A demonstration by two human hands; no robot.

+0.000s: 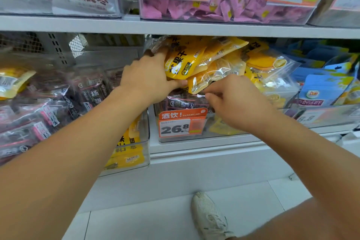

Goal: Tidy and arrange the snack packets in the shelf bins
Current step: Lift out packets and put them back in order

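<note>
A clear shelf bin (224, 134) in the middle holds a heap of yellow dried-mango packets (218, 58) on top of dark plum packets (181, 103). My left hand (148, 80) grips the leftmost yellow packet (181, 62), fingers over its top and thumb under its lower edge. My right hand (231, 99) pinches the clear lower corner of another yellow packet (212, 80) just above the dark ones.
The left bin (145, 163) is pulled forward and holds dark plum packets (58, 103) and a few yellow ones. Blue Dole packets (319, 93) fill the right bin. Pink sweets (224, 6) and price tags sit on the shelf above. My shoe (208, 216) stands on the white floor.
</note>
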